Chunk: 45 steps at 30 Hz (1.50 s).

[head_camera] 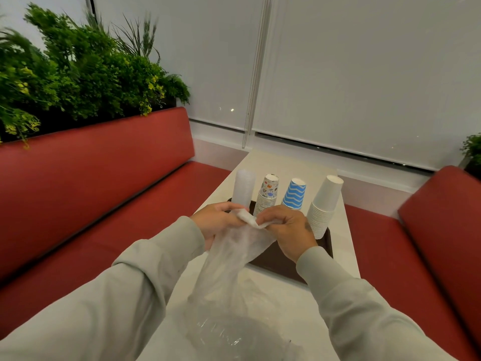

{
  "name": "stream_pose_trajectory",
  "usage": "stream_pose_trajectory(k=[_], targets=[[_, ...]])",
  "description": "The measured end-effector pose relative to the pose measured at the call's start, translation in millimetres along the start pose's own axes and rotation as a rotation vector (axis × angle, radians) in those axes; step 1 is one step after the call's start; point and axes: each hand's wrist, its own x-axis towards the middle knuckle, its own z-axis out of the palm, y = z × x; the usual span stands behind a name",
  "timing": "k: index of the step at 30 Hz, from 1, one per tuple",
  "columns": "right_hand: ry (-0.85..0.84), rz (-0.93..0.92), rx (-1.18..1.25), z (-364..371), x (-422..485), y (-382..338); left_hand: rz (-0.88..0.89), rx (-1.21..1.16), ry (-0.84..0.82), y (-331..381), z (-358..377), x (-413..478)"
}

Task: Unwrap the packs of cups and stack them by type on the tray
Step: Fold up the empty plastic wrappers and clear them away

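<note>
While curled fingers (269, 215) pinch the crumpled top of the clear wrapper (234, 256), the left hand (217, 221) and right hand (290, 229) hold it close together above the near part of the tray (281, 265). Its tail hangs to the table (350, 254). Beyond stand the clear cups (243, 188), patterned cups (268, 195), blue cups (294, 195) and, far right, white cups (325, 204). Best to bunch the film toward the near side, away from the stacks.

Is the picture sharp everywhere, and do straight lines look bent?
Head view: the wide lens bends the blind cords and red bench; the plants look slightly smeared; the white cup stack is sharp; small glints on the plastic wrap.
</note>
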Motion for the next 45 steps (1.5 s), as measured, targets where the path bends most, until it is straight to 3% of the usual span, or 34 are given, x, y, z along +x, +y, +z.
stream_pose_trajectory(k=[4,7,9,13,19,34,38,42,45], targets=[[0.018,-0.051,-0.115,2.8,-5.4,0.6,0.000,-0.105,-0.084,4.4,0.1,-2.8],[-0.065,-0.035,-0.133,3.6,-10.0,-2.0,0.033,-0.076,-0.030,2.0,-0.6,-0.4],[-0.111,0.026,-0.017,5.2,-10.8,-1.9,0.039,-0.046,0.003,-1.2,-2.0,2.2],[-0.023,0.204,0.350,3.9,-9.5,-4.3,0.028,-0.066,0.012,-1.5,2.1,0.4],[-0.070,0.287,0.352,3.0,-11.2,-3.0,0.095,-0.036,-0.008,-1.7,8.0,-2.0],[0.141,-0.004,-0.025,7.5,-13.0,4.4,0.023,-0.032,-0.010,-7.3,18.4,-9.1],[0.137,-0.119,-0.165,7.5,-17.3,4.2,-0.020,-0.072,-0.094,-3.3,16.1,-8.9],[0.138,-0.381,-0.478,5.2,-17.1,13.3,-0.039,-0.129,-0.141,3.1,14.6,-10.9],[0.080,-0.386,-0.455,3.4,-20.0,11.6,-0.030,-0.167,-0.096,1.6,10.2,-8.4]])
